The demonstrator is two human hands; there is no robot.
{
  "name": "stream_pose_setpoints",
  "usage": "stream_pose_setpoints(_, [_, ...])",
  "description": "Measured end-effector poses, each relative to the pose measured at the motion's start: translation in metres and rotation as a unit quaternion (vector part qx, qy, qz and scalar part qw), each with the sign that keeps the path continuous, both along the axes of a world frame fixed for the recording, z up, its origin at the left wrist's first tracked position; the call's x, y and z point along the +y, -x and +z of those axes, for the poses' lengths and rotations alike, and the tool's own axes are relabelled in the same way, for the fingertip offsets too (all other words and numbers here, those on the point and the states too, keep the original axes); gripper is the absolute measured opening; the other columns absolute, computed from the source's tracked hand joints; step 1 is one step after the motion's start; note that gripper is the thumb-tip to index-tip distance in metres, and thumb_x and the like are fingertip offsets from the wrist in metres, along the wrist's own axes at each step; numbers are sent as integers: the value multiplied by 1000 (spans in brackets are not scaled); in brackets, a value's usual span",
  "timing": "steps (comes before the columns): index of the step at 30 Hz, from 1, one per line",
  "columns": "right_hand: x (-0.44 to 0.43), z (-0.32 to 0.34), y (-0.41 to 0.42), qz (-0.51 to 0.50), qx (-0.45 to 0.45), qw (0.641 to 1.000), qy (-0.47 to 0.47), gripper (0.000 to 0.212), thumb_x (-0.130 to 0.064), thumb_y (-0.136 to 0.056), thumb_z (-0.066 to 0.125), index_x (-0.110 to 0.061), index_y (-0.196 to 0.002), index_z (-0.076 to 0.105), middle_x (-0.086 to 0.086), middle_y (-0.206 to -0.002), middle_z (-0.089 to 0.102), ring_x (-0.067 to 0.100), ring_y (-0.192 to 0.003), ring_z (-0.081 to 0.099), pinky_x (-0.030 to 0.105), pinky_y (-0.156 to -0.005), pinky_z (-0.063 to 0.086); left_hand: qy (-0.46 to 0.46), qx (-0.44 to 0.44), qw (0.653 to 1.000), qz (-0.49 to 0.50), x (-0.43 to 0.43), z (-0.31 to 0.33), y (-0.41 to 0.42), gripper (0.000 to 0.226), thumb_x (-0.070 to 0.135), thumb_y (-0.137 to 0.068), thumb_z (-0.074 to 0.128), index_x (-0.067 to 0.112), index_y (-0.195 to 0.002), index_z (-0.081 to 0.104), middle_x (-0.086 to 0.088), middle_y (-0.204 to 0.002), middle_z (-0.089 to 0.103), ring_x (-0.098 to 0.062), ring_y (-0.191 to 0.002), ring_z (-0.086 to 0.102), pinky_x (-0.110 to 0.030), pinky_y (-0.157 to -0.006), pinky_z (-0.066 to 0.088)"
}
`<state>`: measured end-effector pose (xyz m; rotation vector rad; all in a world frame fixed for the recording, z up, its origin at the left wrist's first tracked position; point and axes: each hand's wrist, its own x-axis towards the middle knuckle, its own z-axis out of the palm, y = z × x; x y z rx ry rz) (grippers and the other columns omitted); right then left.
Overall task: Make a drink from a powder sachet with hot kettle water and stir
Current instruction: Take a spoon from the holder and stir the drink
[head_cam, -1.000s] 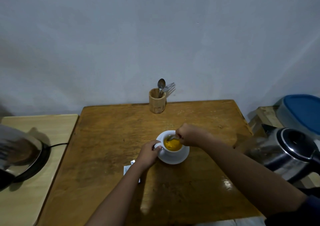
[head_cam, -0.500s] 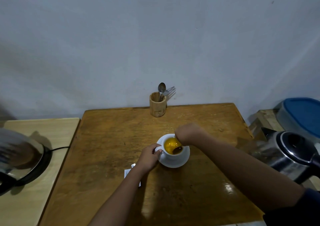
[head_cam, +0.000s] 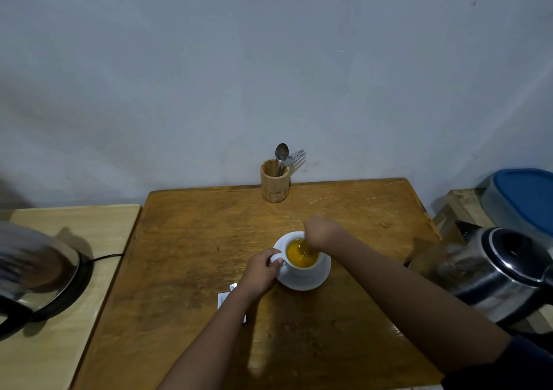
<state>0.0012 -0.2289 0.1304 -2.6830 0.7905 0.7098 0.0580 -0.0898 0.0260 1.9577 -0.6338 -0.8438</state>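
At the handle of the white ceramic cup (head_cam: pixel 302 259), the left hand (head_cam: pixel 261 271) has its grip pinched shut on the loop. Just right, the right hand (head_cam: pixel 321 230) hovers fisted over the rim; what its grip holds I cannot tell. Orange liquid fills the cup, which sits on a round white saucer (head_cam: pixel 303 280) on the brown wooden tabletop (head_cam: pixel 185 255). Under the left wrist lies a white paper sachet (head_cam: pixel 224 298). Far right stands a steel kettle (head_cam: pixel 502 273).
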Motion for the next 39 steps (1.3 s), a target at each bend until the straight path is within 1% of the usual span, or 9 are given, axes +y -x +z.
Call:
stream_pose_setpoints(5, [-3,1,2,-49,-23,998,-12,26,-15,-90,57,-3,-112,59,8,-87,54,17,-85,54,24,-73,46,-13,-7,1000,-1,-1,2,0,23,16,-91,51,15,-112,62,1,-105,60,-16,-99,54,-27,-82,39])
stream_pose_setpoints(8, [-4,3,3,-94,-36,993,-55,23,-13,-90,56,-1,-110,59,13,-98,64,21,-92,66,27,-82,56,-10,-9,1000,-4,0,3,1,23,16,-91,50,15,-112,61,2,-104,60,-15,-97,54,-25,-75,41])
stream_pose_setpoints(10, [-7,4,3,-133,-55,986,-78,18,-13,-90,58,1,-101,61,11,-85,64,21,-87,70,28,-80,57,-6,-14,1000,-5,1,3,1,22,16,-91,51,15,-111,62,1,-104,60,-14,-96,54,-18,-71,41])
stream_pose_setpoints(12, [-12,4,3,-167,-96,977,-87,11,-10,-85,64,0,-91,65,9,-75,66,20,-81,71,29,-77,59,-6,-21,1000,-4,1,3,1,22,16,-91,51,15,-110,62,2,-103,60,-14,-95,54,-15,-70,40])
stream_pose_setpoints(17, [-19,1,8,-251,-243,929,-122,6,-1,-80,66,3,-82,70,16,-81,73,22,-77,71,35,-75,60,-4,-18,1000,-5,1,2,2,23,17,-91,51,15,-112,61,2,-105,60,-15,-98,54,-26,-81,39])
stream_pose_setpoints(22, [-12,-1,17,-169,-280,930,-166,14,-8,-92,55,-2,-98,66,7,-82,66,9,-67,62,15,-59,47,-5,-14,1000,-3,1,3,3,23,15,-91,50,13,-111,62,2,-104,59,-15,-97,54,-26,-81,39])
stream_pose_setpoints(29, [-8,5,25,32,-178,976,-119,23,-13,-96,44,-9,-109,62,9,-106,65,17,-91,57,28,-75,46,-6,-13,1000,1,1,2,4,24,16,-92,50,15,-113,61,-1,-109,62,-16,-99,55,-27,-80,40])
stream_pose_setpoints(33, [-6,10,26,38,-163,980,-109,22,-14,-96,44,-9,-108,61,10,-107,62,18,-89,54,27,-73,44,-5,-10,1000,3,1,3,4,22,16,-92,50,17,-110,62,0,-105,62,-15,-95,56,-21,-69,41])
stream_pose_setpoints(39, [-1,3,25,-9,-205,966,-157,18,-15,-94,51,-6,-103,64,13,-101,68,21,-87,65,33,-78,55,3,-5,1000,1,0,2,3,16,15,-91,50,24,-100,59,0,-100,61,-18,-95,56,-24,-70,42])
